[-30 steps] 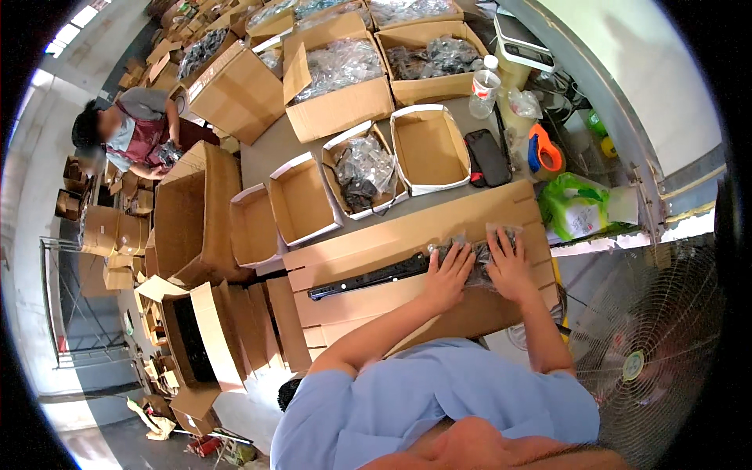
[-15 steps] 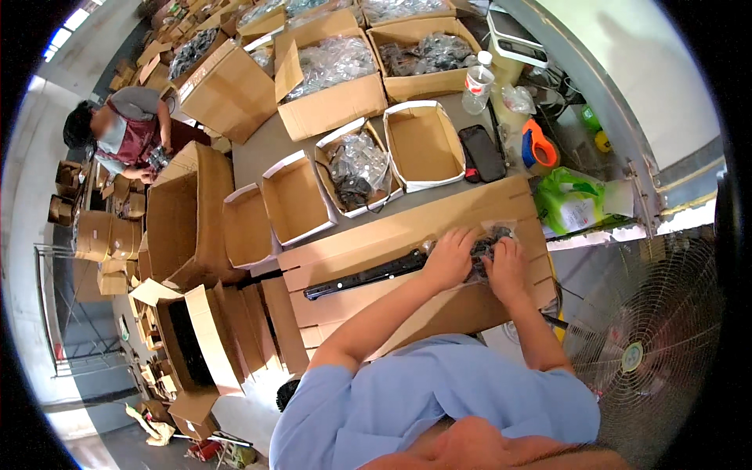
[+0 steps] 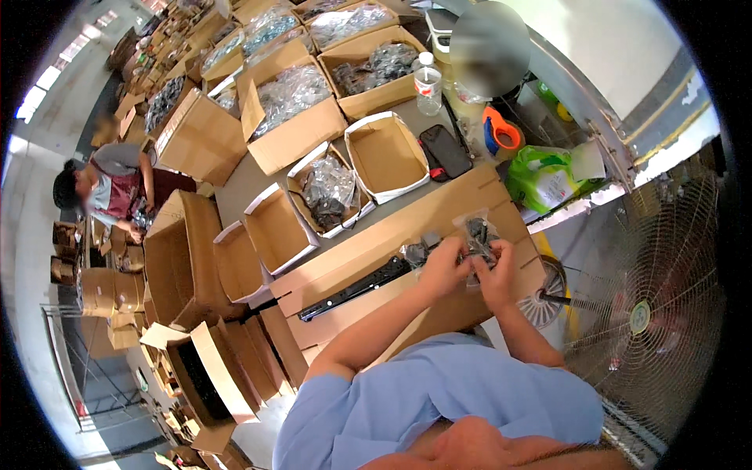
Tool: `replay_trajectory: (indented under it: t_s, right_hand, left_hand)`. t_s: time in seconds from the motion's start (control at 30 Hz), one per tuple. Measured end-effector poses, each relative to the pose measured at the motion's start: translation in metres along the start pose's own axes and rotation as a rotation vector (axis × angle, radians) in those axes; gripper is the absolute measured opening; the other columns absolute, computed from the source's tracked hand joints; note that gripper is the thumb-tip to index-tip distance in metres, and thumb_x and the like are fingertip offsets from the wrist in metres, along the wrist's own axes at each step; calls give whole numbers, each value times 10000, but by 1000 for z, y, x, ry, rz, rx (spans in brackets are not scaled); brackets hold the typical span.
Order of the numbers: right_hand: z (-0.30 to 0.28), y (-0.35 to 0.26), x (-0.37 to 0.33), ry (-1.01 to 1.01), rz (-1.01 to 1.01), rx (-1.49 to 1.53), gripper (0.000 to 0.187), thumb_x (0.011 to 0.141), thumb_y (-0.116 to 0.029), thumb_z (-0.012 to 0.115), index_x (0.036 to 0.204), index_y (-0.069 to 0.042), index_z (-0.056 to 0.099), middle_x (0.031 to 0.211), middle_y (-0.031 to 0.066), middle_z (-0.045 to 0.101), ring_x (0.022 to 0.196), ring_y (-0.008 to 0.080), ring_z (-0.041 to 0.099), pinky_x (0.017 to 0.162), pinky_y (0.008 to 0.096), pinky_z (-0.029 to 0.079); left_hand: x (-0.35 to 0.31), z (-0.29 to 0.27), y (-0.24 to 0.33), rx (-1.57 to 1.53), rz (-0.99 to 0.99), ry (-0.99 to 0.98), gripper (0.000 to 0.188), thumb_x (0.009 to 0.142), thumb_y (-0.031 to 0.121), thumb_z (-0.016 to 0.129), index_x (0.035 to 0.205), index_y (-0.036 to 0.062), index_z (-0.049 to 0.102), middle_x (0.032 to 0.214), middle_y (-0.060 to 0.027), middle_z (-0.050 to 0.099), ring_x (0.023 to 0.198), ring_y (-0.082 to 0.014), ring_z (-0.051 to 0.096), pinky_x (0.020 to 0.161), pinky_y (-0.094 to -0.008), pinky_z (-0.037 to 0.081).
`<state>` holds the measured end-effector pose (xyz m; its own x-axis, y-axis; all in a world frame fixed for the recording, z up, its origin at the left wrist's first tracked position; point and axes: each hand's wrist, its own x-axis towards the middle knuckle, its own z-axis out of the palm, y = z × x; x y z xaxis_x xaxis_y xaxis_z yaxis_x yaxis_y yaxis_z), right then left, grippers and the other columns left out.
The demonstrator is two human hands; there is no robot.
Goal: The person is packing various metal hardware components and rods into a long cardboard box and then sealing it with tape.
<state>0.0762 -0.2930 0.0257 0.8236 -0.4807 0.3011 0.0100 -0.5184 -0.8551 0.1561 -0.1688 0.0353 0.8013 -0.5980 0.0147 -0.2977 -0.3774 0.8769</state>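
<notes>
At the right part of the cardboard-covered bench, my left hand (image 3: pixel 443 270) and my right hand (image 3: pixel 495 276) are close together. The fingers of both are closed on a clear plastic bag of small dark parts (image 3: pixel 479 230); its far end shows beyond my fingertips. Just left of my left hand lie more dark parts in clear plastic (image 3: pixel 420 249). A long black slotted bar (image 3: pixel 354 290) lies on the cardboard sheet (image 3: pixel 392 235), slanting down to the left, untouched by either hand. What my fingertips pinch inside the bag is hidden.
Beyond the sheet stand a white-edged tray (image 3: pixel 385 192), a tray of bagged parts (image 3: pixel 325 188), a phone (image 3: pixel 445 152), a bottle (image 3: pixel 428 90) and an orange tape dispenser (image 3: pixel 501 131). A fan (image 3: pixel 640 316) stands right. A person (image 3: pixel 117 184) works at far left.
My hands have drawn closer together around the bag, and more of it shows beyond them. The dark parts beside my left hand are now uncovered. The whole view has shifted slightly.
</notes>
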Motion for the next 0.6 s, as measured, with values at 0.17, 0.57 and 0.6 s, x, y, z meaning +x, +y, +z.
replay_trajectory:
  t_s: [0.17, 0.57, 0.6]
  right_hand:
    - [-15, -8, 4, -292, 382, 389, 386, 820, -187, 672, 1102, -28, 461, 1018, 73, 515, 910, 168, 511, 804, 308, 428]
    - [-47, -32, 22, -620, 360, 543, 489, 836, -191, 652, 1238, -38, 420, 1025, 73, 550, 917, 148, 536, 780, 276, 438]
    - [-49, -33, 24, -653, 408, 595, 477, 835, -192, 654, 1226, -36, 428, 1005, 59, 553, 899, 135, 535, 770, 274, 438]
  left_hand:
    - [-24, -5, -5, -725, -388, 15, 282, 797, 60, 652, 1024, 29, 488, 924, -38, 526, 844, -163, 546, 731, -297, 472]
    - [-32, -32, 12, -861, -343, -255, 443, 829, 177, 672, 1167, 32, 424, 1028, -45, 505, 919, -116, 512, 808, -252, 433]
    - [-33, -31, 8, -860, -343, -256, 443, 829, 177, 672, 1167, 32, 424, 1028, -45, 505, 919, -116, 512, 808, -252, 433]
